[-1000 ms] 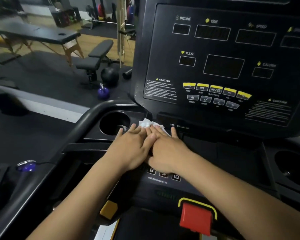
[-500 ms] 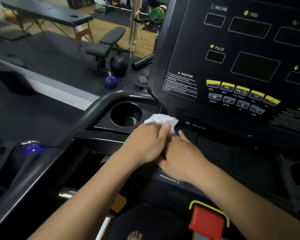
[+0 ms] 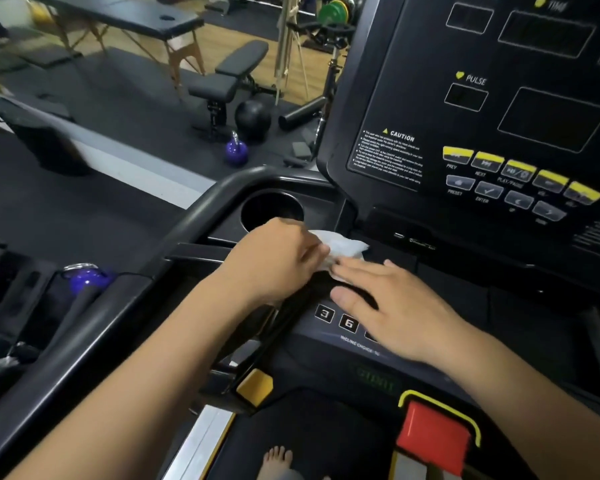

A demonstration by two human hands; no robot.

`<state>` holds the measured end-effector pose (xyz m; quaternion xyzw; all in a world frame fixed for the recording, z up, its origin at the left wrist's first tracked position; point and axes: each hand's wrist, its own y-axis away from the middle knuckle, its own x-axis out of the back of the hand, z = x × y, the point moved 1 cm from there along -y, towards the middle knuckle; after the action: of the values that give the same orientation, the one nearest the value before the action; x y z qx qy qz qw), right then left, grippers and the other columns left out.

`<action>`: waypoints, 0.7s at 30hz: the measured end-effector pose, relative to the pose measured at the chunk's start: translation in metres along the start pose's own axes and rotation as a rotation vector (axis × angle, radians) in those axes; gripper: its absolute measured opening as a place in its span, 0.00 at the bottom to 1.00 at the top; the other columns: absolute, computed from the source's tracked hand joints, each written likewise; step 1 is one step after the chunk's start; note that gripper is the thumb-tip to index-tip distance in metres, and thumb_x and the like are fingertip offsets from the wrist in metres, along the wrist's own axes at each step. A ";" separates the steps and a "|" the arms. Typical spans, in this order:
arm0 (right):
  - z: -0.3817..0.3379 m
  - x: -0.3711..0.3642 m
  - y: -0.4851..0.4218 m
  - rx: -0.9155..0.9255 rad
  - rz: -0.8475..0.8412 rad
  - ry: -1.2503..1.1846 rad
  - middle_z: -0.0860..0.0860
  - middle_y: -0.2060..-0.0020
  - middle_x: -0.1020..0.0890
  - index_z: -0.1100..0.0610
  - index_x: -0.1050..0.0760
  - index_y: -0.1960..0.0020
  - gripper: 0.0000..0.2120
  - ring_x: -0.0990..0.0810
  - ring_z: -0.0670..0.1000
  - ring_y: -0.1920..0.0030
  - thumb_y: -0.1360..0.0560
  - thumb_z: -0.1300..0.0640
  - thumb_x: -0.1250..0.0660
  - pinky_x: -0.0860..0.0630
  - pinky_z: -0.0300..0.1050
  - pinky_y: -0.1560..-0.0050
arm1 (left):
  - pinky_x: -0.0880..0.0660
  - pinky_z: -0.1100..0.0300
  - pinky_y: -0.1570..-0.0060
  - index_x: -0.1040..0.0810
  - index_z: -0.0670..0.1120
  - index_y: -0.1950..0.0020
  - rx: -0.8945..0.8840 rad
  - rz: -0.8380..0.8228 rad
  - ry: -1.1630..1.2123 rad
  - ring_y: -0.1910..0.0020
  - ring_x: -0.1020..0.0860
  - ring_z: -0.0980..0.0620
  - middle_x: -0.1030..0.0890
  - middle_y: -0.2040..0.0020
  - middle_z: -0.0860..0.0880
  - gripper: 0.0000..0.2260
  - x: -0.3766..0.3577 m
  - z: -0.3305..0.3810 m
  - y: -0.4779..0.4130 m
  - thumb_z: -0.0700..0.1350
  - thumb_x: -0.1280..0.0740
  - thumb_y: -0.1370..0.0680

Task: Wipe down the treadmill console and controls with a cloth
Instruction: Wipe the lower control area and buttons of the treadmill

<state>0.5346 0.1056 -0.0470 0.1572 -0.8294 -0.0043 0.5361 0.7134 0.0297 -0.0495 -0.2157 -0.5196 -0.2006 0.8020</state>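
- Head view: the left hand is closed around a white cloth, which lies on the treadmill console shelf, just beside the cup holder.
- The right hand lies flat and open, its fingertips on the cloth edge, above the incline buttons.

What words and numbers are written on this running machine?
"TIME", "PULSE", "CAUTION": on the console panel.
"PREV", "NEXT", "PLAY/PAUSE", "PRESET", "ENTER": under the yellow and grey buttons.
"3", "6", "INCLINE CHOICE": on the lower control strip, by the right hand.
Caution small print: too small to read.
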 end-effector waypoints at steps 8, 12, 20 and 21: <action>-0.001 -0.016 0.039 0.109 0.036 0.026 0.32 0.28 0.37 0.43 0.31 0.29 0.38 0.48 0.31 0.27 0.27 0.26 0.61 0.55 0.47 0.22 | 0.24 0.52 0.59 0.19 0.51 0.55 0.040 0.055 0.103 0.59 0.20 0.50 0.19 0.58 0.53 0.15 -0.015 0.021 0.084 0.54 0.44 0.22; -0.007 -0.020 0.041 0.167 0.140 0.124 0.37 0.32 0.28 0.46 0.27 0.32 0.30 0.38 0.38 0.28 0.22 0.32 0.54 0.46 0.54 0.24 | 0.22 0.54 0.54 0.19 0.51 0.49 0.170 0.137 0.218 0.52 0.19 0.53 0.18 0.47 0.56 0.14 -0.021 0.020 0.081 0.54 0.42 0.21; -0.019 -0.033 0.053 0.259 0.120 0.440 0.45 0.51 0.23 0.53 0.21 0.39 0.26 0.25 0.50 0.47 0.23 0.37 0.46 0.33 0.59 0.33 | 0.23 0.54 0.56 0.16 0.47 0.57 0.132 0.138 0.164 0.55 0.23 0.51 0.19 0.52 0.53 0.15 -0.032 0.032 0.108 0.52 0.40 0.22; -0.020 -0.035 0.053 0.272 0.141 0.470 0.48 0.47 0.22 0.55 0.20 0.40 0.26 0.24 0.52 0.44 0.23 0.38 0.45 0.34 0.62 0.32 | 0.23 0.53 0.57 0.17 0.47 0.54 0.149 0.164 0.199 0.55 0.21 0.50 0.20 0.52 0.52 0.13 -0.034 0.028 0.107 0.50 0.39 0.22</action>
<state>0.5517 0.1681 -0.0599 0.1662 -0.6840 0.1808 0.6869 0.7380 0.1367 -0.0856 -0.1763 -0.4318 -0.1155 0.8770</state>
